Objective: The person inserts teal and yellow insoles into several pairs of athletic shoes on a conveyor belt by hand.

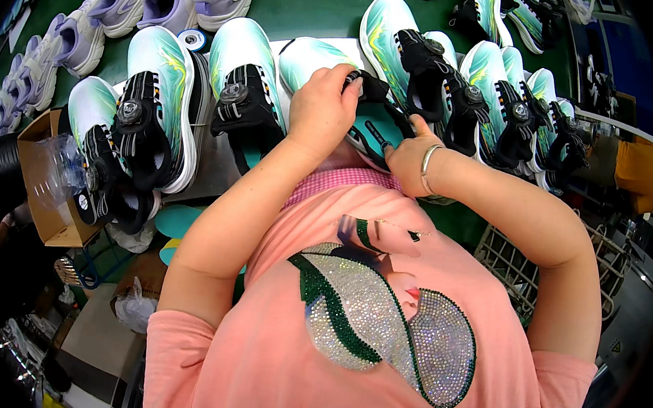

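Note:
A sneaker (pixel 315 59) with a white and teal toe lies on its side in front of me, its black collar pulled wide. My left hand (pixel 325 106) is closed, pinching the black upper near the tongue. At the heel end, my right hand (pixel 419 162), with a bangle on its wrist, is closed around the edge of a teal insole (pixel 369 129) with a dark patch. The insole sits at the shoe's opening; how deep it reaches is hidden. Another sneaker (pixel 245 90) with a dial stands left of my hands, and a further one (pixel 400 49) stands beyond my right hand.
More teal and white sneakers (pixel 483 82) line the bench on the right, others (pixel 156 114) on the left. Lilac shoes (pixel 170 0) form a row along the green bench (pixel 304 6). A cardboard box (pixel 44 182) and teal insoles (pixel 178 221) are at left, a wire basket (pixel 509 268) at right.

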